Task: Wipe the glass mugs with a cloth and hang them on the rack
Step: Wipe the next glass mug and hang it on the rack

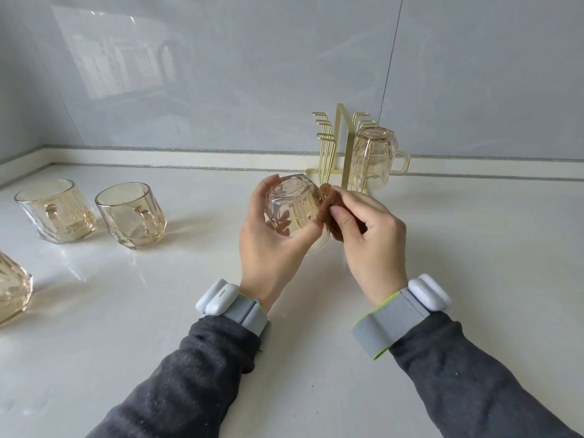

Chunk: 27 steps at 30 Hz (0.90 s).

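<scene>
Centre: left grip [271,245] is cupping the mug [294,203], right grip [373,241] pinching cloth [333,207] against it; hard rubbing risks twisting it loose.

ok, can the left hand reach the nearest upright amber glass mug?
Probably not yet: bare white counter leaves the way to that upright amber glass mug free, but the left hand holds an upturned amber glass mug against the brown cloth.

We only get a slice of the amber glass piece [12,286] at the left edge. The brown cloth [330,202] is mostly buried under our right hand [373,245], and the handle of the held mug [292,207] is out of sight.
</scene>
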Motion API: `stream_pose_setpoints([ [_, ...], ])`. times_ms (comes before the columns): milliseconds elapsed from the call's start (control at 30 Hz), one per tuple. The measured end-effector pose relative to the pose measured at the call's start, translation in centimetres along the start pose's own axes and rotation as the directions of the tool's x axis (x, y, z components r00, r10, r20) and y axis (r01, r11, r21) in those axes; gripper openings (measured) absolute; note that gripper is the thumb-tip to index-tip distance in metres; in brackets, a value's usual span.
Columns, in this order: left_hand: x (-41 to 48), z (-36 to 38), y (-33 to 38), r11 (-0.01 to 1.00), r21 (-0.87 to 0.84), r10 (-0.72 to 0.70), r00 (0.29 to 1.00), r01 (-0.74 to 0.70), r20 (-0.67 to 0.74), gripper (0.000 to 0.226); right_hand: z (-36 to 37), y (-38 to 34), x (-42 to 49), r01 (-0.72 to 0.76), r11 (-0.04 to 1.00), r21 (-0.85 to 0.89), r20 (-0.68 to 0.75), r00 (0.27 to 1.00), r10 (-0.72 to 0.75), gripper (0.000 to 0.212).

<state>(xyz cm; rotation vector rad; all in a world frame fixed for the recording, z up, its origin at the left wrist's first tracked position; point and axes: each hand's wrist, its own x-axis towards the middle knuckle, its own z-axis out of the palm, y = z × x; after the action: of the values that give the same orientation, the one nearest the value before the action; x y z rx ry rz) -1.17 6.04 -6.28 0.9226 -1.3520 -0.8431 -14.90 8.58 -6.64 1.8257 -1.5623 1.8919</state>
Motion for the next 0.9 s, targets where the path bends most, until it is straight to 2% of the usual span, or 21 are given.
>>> stream_pose_setpoints([
  [100,0.1,0.0,0.0,0.999,-0.017,-0.03,1.0,0.03,-0.005,0.077,0.0,0.0,0.1,0.005,1.0,0.016,0.013,1.0,-0.005,0.027],
  [167,0.1,0.0,-0.1,0.996,-0.044,-0.075,0.997,0.075,-0.015,0.077,-0.1,-0.2,0.1,-0.135,0.98,0.144,0.044,0.991,0.13,0.026],
  [267,0.3,0.1,0.1,0.97,-0.151,-0.194,0.981,0.19,-0.016,0.067,-0.1,-0.8,0.5,-0.367,0.839,0.402,0.082,0.927,0.366,0.02],
  [367,0.6,-0.1,0.6,0.888,-0.318,-0.353,0.935,0.331,-0.015,0.038,-0.2,-1.4,0.8,-0.434,0.723,0.537,0.055,0.874,0.483,0.019],
  [400,0.7,-0.2,0.7,0.849,-0.383,-0.398,0.917,0.364,-0.011,0.034,-0.3,-1.5,0.8,-0.441,0.705,0.556,0.06,0.867,0.495,0.02],
  [500,1.1,-0.2,0.8,0.78,-0.467,-0.462,0.887,0.417,0.02,0.047,-0.2,-2.0,0.6,-0.436,0.687,0.582,0.105,0.878,0.468,0.025],
  [567,1.1,-0.2,0.7,0.777,-0.47,-0.458,0.888,0.418,0.033,0.049,0.1,-1.9,0.4,-0.396,0.749,0.531,0.122,0.91,0.395,0.028],
  [700,1.0,-0.1,0.7,0.776,-0.479,-0.447,0.894,0.41,0.04,0.057,0.7,-1.0,-0.1,-0.25,0.904,0.347,0.126,0.968,0.219,0.02],
  [833,0.9,-0.1,0.9,0.8,-0.451,-0.443,0.896,0.395,-0.002,0.037,0.9,-0.8,-0.6,-0.147,0.972,0.181,0.096,0.987,0.131,0.024],
  [900,0.7,0.0,0.9,0.82,-0.424,-0.433,0.901,0.384,-0.022,0.041,1.1,-0.7,-0.8,-0.087,0.992,0.096,0.057,0.995,0.082,0.023],
])
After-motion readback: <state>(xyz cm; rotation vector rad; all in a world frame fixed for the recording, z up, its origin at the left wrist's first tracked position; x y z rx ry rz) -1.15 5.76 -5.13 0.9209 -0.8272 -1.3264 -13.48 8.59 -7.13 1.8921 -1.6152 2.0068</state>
